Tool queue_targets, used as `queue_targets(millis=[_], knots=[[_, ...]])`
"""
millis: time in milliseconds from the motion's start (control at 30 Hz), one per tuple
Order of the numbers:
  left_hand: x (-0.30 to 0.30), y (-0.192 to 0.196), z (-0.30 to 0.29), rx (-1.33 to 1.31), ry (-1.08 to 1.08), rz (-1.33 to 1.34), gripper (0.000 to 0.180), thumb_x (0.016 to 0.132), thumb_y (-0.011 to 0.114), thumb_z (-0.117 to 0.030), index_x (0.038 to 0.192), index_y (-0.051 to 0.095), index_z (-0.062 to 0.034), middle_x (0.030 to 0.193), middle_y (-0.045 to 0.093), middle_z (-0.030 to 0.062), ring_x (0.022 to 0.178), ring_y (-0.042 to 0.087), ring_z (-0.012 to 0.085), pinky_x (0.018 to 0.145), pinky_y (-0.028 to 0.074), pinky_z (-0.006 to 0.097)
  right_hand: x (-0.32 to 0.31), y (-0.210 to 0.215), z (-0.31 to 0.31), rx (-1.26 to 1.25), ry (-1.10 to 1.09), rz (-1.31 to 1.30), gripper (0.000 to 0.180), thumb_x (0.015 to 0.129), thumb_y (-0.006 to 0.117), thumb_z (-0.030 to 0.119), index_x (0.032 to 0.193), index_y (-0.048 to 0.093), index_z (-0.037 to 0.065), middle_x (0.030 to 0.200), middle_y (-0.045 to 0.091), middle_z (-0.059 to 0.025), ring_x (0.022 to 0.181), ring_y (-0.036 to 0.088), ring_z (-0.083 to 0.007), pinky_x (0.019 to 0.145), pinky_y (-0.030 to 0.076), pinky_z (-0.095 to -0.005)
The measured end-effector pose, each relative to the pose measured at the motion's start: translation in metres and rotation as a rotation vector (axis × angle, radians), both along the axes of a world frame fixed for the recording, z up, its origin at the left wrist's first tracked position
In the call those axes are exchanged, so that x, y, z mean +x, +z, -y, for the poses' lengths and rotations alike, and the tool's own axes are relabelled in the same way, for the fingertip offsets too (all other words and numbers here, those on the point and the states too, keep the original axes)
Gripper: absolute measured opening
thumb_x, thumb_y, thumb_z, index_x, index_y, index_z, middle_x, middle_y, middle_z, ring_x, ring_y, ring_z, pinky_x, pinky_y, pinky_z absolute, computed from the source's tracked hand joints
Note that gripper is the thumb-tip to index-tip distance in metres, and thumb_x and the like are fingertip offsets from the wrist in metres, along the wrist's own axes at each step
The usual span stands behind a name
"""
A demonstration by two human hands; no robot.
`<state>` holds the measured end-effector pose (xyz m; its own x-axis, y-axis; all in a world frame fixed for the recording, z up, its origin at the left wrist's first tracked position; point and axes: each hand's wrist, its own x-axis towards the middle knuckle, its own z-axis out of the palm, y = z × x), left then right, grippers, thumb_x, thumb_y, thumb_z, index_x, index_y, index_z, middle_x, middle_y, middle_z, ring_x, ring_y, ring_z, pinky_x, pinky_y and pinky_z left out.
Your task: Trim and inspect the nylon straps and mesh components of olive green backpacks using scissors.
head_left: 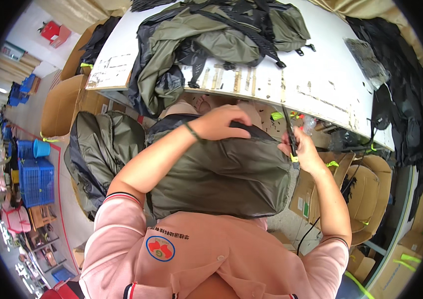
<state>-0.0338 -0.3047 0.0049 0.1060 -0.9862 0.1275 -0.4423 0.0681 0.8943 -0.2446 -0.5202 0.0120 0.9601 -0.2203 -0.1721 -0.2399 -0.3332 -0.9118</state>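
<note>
Evidently the step in hand, as far as one can judge, is close work along the upper edge of an olive-green bag [221, 174], which lies across the seated person's lap, just below the near edge of the surface [321, 79]. The left hand [217, 122] rests over the bag's upper edge, its fingers loosely curled with a gap between them; whether they pinch any cloth I cannot tell. The right hand [306, 152] has its fingers closed around a slim black tool [291, 138] with a yellow end, held beside the bag's upper right corner. The next move probably calls for steadying that edge with the left and bringing the tool in without snagging the thin fabric. On the surface, a heap of olive and black bags [221, 42] covers the far left and spills over the near left edge; worn brown strips mark the near edge, a clear-wrapped packet [366, 60] lies towards the right edge, and black goods [401, 94] hang past it. A second olive bundle [109, 144] sits left of the lap, with cardboard boxes [62, 109] behind it. Further left, the room holds blue crates [37, 177], a light-blue basin [42, 148] and another person [16, 220].
</note>
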Motion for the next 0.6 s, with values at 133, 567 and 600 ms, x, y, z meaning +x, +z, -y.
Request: queue_targets(millis=[133, 567, 600], knots=[[0.008, -0.01, -0.058, 0.107, 0.185, 0.236, 0.029, 0.08, 0.073, -0.026, 0.1, 0.064, -0.0063, 0.096, 0.06, 0.007, 0.087, 0.057, 0.0246, 0.078, 0.045, 0.033, 0.003, 0.001, -0.003, 0.135, -0.04, -0.025, 0.021, 0.08, 0.069, -0.002, 0.091, 0.051, 0.004, 0.081, 0.054, 0.002, 0.072, 0.049, -0.0059, 0.067, 0.045, -0.0227], [-0.016, -0.024, -0.069, 0.178, 0.123, -0.533, 0.03, 0.082, 0.07, -0.009, 0.109, 0.063, 0.0007, 0.099, 0.061, 0.0035, 0.091, 0.056, 0.0104, 0.084, 0.045, 0.025, 0.042, 0.082, -0.011, -0.954, 0.568, -0.104, 0.049, 0.061, 0.081, 0.043, 0.081, 0.057, 0.005, 0.078, 0.06, -0.0121, 0.079, 0.059, -0.0346, 0.076, 0.044, -0.0432], [-0.016, -0.025, -0.07, 0.162, 0.127, -0.571, 0.031, 0.082, 0.07, -0.008, 0.11, 0.063, 0.0009, 0.1, 0.061, 0.0036, 0.094, 0.055, 0.0104, 0.086, 0.045, 0.025, 0.046, 0.086, -0.012, -0.958, 0.572, -0.105, 0.049, 0.061, 0.081, 0.043, 0.081, 0.057, 0.005, 0.078, 0.06, -0.0121, 0.079, 0.059, -0.0346, 0.076, 0.044, -0.0432]])
